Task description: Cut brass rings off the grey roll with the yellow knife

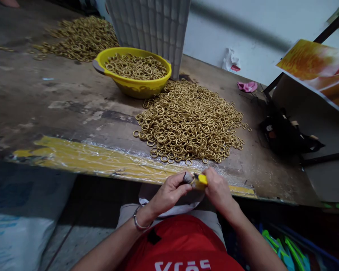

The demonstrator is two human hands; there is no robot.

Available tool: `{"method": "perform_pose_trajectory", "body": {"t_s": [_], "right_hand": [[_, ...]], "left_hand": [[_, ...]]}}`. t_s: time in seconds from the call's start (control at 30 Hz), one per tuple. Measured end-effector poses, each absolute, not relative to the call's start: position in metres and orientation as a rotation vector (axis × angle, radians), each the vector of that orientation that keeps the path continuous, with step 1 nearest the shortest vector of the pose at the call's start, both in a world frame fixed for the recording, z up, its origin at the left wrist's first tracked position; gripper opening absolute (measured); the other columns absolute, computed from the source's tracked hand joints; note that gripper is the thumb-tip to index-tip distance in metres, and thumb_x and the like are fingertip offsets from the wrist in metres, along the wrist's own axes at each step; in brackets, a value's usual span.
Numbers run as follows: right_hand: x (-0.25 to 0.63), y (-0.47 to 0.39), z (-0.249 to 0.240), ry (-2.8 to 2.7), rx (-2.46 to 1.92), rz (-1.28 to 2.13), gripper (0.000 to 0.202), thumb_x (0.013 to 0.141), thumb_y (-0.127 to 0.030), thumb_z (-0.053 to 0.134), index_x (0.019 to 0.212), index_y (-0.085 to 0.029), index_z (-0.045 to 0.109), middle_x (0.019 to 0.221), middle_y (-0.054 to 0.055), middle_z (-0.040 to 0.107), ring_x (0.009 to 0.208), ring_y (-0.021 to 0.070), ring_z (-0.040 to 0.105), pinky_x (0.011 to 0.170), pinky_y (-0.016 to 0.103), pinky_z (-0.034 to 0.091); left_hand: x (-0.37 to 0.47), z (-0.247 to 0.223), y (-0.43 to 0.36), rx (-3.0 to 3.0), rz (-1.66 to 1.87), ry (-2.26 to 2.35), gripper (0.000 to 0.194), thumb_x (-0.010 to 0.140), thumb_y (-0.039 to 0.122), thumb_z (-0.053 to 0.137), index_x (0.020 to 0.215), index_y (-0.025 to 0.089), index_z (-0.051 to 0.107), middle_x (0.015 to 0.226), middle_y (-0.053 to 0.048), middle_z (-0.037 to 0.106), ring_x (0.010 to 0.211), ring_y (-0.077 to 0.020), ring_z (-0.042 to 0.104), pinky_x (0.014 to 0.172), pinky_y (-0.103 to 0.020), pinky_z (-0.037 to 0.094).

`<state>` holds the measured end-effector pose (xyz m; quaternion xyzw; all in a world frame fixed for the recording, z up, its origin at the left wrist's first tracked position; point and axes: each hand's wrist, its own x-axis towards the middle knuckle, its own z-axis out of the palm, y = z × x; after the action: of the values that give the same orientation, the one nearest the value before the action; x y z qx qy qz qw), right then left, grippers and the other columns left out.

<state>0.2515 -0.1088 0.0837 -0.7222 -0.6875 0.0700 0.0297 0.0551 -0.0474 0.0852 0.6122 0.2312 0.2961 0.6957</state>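
Observation:
My left hand is closed in a pinch at the table's front edge, with a grey cover on one fingertip. Between its finger and thumb is a small gold-coloured ring, partly hidden and blurred. Close beside it, my right hand is wrapped round a yellow-handled tool with a dark tip, which meets the ring; its exact kind is unclear. Just beyond both hands lies a large heap of gold-coloured rings.
Behind the heap stands a yellow basin full of rings, against an upright grey ribbed panel. Another ring pile lies farther left. Yellow tape covers the table's front edge. A black item is at the right.

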Motion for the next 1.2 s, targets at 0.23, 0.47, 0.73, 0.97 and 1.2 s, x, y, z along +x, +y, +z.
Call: {"method": "perform_pose_trajectory", "body": {"t_s": [0.23, 0.47, 0.73, 0.97, 1.2], "right_hand": [[0.273, -0.097, 0.08, -1.976, -2.356, 0.082, 0.027, 0.078, -0.001, 0.048, 0.096, -0.018, 0.059, 0.094, 0.005, 0.059, 0.08, 0.0171, 0.057, 0.069, 0.026, 0.038], [0.26, -0.075, 0.07, -2.008, -2.492, 0.049, 0.017, 0.086, -0.008, 0.048, 0.095, -0.018, 0.058, 0.099, 0.007, 0.059, 0.072, 0.0154, 0.057, 0.06, 0.027, 0.034], [0.277, -0.063, 0.064, -2.097, -2.451, 0.056, 0.014, 0.089, -0.01, 0.047, 0.099, -0.016, 0.054, 0.103, 0.009, 0.057, 0.077, 0.0155, 0.057, 0.062, 0.025, 0.037], [0.278, -0.073, 0.08, -1.9, -1.905, 0.484, 0.019, 0.094, -0.023, 0.044, 0.077, -0.019, 0.051, 0.076, 0.001, 0.052, 0.07, 0.0135, 0.049, 0.065, 0.024, 0.037], [0.264, -0.08, 0.106, -1.588, -1.514, 1.134, 0.033, 0.092, -0.045, 0.051, 0.073, -0.018, 0.054, 0.061, -0.004, 0.043, 0.057, 0.0096, 0.039, 0.054, 0.022, 0.034]], "left_hand": [[0.056, 0.08, -0.048, 1.053, 0.69, 0.497, 0.027, 0.086, 0.039, 0.06, 0.074, 0.016, 0.056, 0.063, 0.001, 0.045, 0.056, -0.0105, 0.04, 0.054, -0.024, 0.033], [0.063, 0.068, -0.043, 0.643, 0.578, 0.515, 0.024, 0.078, 0.033, 0.069, 0.087, 0.017, 0.053, 0.067, 0.002, 0.055, 0.048, -0.0062, 0.041, 0.044, -0.018, 0.031], [0.071, 0.062, -0.036, 0.563, 0.488, 0.547, 0.035, 0.076, 0.044, 0.071, 0.071, 0.014, 0.053, 0.062, 0.0, 0.056, 0.043, -0.0053, 0.044, 0.033, -0.015, 0.021], [0.078, 0.064, -0.041, 0.771, 0.571, 0.671, 0.04, 0.076, 0.048, 0.071, 0.087, 0.018, 0.047, 0.069, 0.0, 0.064, 0.037, -0.003, 0.041, 0.031, -0.013, 0.023], [0.079, 0.066, -0.04, 0.767, 0.529, 0.644, 0.042, 0.076, 0.049, 0.07, 0.093, 0.016, 0.052, 0.074, -0.002, 0.067, 0.038, -0.0029, 0.042, 0.031, -0.013, 0.024]]}}
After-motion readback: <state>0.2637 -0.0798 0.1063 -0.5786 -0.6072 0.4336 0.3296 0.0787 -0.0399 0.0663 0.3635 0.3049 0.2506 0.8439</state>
